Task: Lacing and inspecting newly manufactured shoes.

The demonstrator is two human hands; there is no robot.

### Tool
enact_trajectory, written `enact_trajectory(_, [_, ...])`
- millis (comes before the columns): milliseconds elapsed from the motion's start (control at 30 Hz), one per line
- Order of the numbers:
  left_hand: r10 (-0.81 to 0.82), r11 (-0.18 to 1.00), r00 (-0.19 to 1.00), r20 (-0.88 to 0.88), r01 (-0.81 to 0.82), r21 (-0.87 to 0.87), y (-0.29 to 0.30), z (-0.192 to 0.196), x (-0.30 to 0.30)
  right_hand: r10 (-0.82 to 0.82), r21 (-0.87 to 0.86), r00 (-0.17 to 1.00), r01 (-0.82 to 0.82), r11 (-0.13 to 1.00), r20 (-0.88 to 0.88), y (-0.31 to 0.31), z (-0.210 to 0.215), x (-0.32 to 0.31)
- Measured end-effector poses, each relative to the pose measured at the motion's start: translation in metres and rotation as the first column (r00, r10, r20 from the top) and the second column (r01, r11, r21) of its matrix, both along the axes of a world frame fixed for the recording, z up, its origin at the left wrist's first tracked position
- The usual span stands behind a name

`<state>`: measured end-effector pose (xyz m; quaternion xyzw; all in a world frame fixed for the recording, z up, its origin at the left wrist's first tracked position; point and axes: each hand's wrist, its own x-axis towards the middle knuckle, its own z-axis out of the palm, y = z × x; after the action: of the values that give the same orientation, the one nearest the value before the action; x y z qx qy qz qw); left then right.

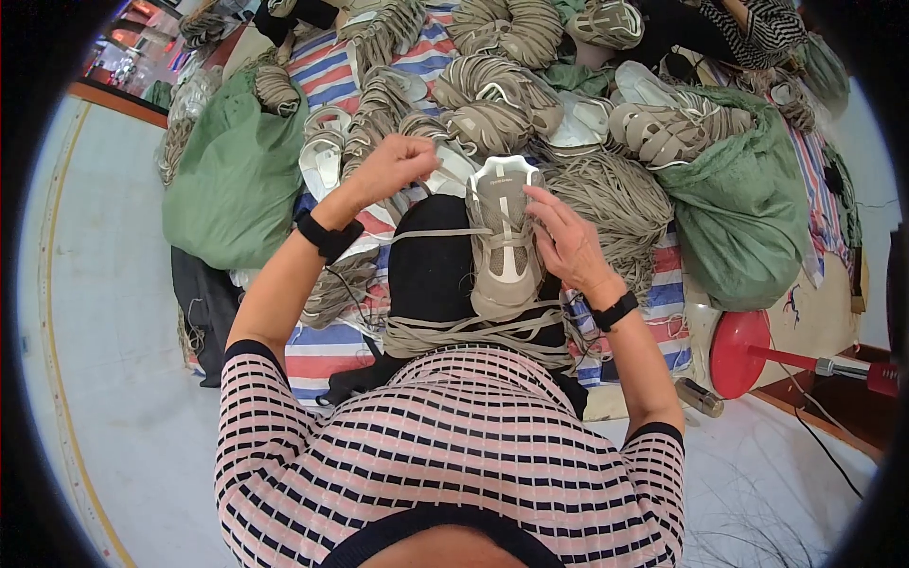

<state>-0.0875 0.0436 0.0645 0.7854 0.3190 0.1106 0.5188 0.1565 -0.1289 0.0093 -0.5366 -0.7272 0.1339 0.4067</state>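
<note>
A beige-grey shoe upper (pixel 490 266) with white trim lies over my black-clad right leg, its toe toward me. My right hand (pixel 568 237) holds its right edge, fingertips near the lace holes. A flat beige shoelace (pixel 437 233) runs left from the upper across the dark cloth over my left leg. My left hand (pixel 402 161) is raised to the left of the upper, apart from it, with its fingers curled closed. What those fingers hold, if anything, is hidden. A bunch of loose laces (pixel 454 333) lies across my lap.
Stacked shoe uppers (pixel 494 104) and a heap of laces (pixel 615 204) lie ahead on a striped sheet (pixel 327 352). A green sack (pixel 232 180) stands left, another green sack (pixel 743 218) right. A red round stand (pixel 740 353) is at lower right. Other people sit beyond.
</note>
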Motion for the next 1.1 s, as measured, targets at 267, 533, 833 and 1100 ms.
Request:
enact_trajectory(267, [0.246, 0.802, 0.754, 0.608, 0.194, -0.565, -0.016, 0.024, 0.018, 0.271, -0.231, 0.929, -0.214, 0.949, 0.253, 0.018, 0.025, 0.007])
enact_trajectory(533, [0.492, 0.731, 0.55, 0.675, 0.161, -0.664, 0.013, 0.029, -0.021, 0.126, -0.337, 0.952, -0.22, 0.915, -0.279, 0.013, -0.014, -0.01])
enact_trajectory(833, [0.543, 0.785, 0.263, 0.797, 0.179, -0.594, 0.055, 0.055, -0.164, 0.163, -0.179, 0.925, -0.106, 0.978, 0.343, 0.023, 0.014, -0.052])
enact_trajectory(1100, [0.759, 0.602, 0.062, 0.648, -0.446, -0.663, 0.047, 0.027, -0.376, 0.035, -0.513, 0.734, -0.508, 0.692, -0.679, 0.043, 0.099, -0.027])
